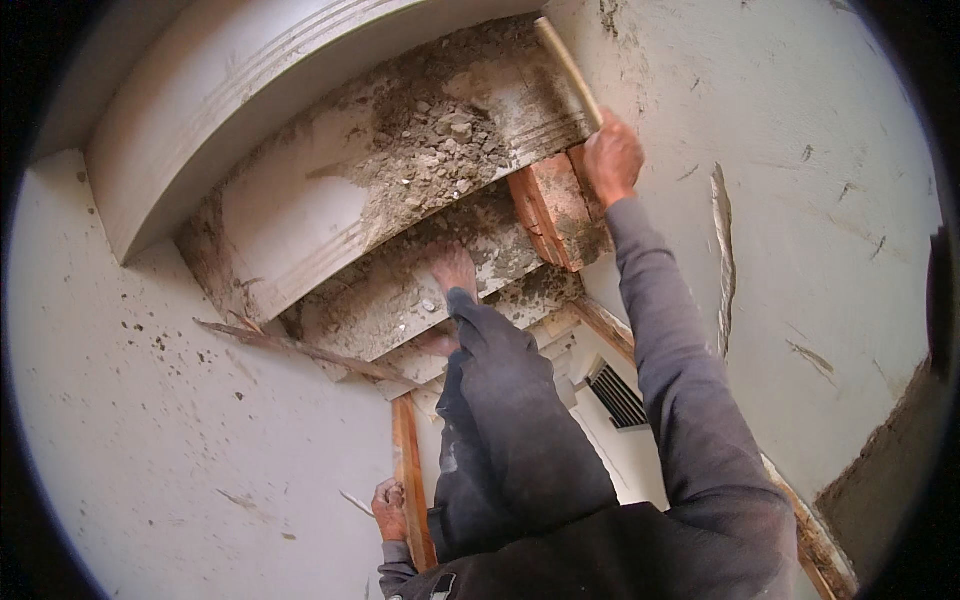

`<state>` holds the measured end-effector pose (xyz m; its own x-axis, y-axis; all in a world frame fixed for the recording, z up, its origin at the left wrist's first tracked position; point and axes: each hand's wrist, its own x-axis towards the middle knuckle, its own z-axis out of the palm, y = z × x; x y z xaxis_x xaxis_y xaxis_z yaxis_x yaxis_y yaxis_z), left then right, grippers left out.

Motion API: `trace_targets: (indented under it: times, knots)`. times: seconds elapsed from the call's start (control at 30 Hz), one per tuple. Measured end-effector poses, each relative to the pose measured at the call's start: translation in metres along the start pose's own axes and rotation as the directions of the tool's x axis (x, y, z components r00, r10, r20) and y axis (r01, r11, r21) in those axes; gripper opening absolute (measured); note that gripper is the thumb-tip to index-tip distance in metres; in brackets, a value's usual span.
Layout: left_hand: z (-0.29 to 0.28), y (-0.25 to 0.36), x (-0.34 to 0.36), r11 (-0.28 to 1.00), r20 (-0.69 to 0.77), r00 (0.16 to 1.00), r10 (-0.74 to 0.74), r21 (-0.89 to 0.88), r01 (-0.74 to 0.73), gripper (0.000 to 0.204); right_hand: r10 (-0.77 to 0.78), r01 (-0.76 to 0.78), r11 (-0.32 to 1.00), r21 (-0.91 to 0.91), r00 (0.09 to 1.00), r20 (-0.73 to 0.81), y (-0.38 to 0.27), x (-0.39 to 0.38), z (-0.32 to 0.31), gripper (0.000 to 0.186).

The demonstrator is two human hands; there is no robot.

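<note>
My right hand [613,158] is closed round a pale wooden handle [570,68], which points up and away along the right wall. Whatever is at the handle's lower end is hidden by the hand. Just below that hand, reddish bricks [562,205] sit at the right end of a stair step. Low on the left, my left hand [389,508] is closed beside an upright wooden board [408,470]. A thin, pale, pointed tool [355,502] sticks out of it to the left; its kind cannot be made out.
Grey rubble [440,150] lies heaped on a dusty step [295,225]. My bare foot [456,270] stands on a lower step. A rough wooden stick [300,348] slants by the left wall [180,430]. The right wall [810,200] has a long gouge. A dark slatted grille [617,397] shows below.
</note>
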<state>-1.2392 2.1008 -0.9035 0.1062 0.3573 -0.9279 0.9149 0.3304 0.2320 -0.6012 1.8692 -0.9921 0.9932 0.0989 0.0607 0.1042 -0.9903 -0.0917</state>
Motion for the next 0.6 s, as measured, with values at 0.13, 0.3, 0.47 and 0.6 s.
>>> trace_targets:
  times: [0.13,0.3,0.47,0.6]
  knots:
    - [-0.002,-0.021,-0.007,1.0,-0.024,1.0,0.006,-0.022,-0.006,0.019,-0.037,0.032,0.997,-0.067,0.997,-0.061,-0.003,0.042,0.018,0.035]
    - [0.006,-0.029,-0.009,0.999,-0.002,0.999,0.035,-0.022,-0.035,0.016,-0.116,0.116,0.989,-0.094,0.993,0.0,-0.043,0.03,0.044,0.018]
    - [0.021,-0.021,-0.004,0.997,0.07,0.997,-0.008,-0.073,0.013,0.021,-0.25,0.248,0.964,0.091,0.968,0.009,-0.089,-0.032,0.04,0.009]
    - [0.028,-0.029,0.0,0.99,0.059,0.998,0.026,-0.141,-0.017,0.023,-0.313,0.308,0.95,0.058,0.941,0.13,-0.128,-0.068,0.029,0.026]
